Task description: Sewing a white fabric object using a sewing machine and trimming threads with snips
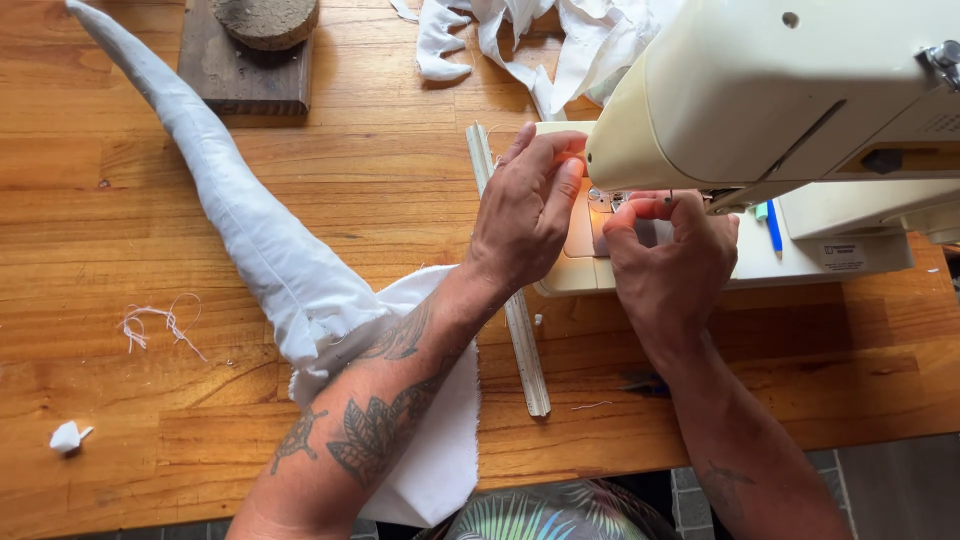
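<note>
Evidently heavy and rigid, the cream sewing machine (pixel 780 110) stays put on the wooden table (pixel 120 200) while my left hand (pixel 525 205) and right hand (pixel 665 255) pinch flimsy thread beside its needle (pixel 670 195).

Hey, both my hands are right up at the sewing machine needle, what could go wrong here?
1. Both the left hand and right hand sit close under the needle; if the sewing machine starts, a fingertip could get pricked.
2. The left forearm lies on the white fabric; pulling back might drag it off the table.
</note>
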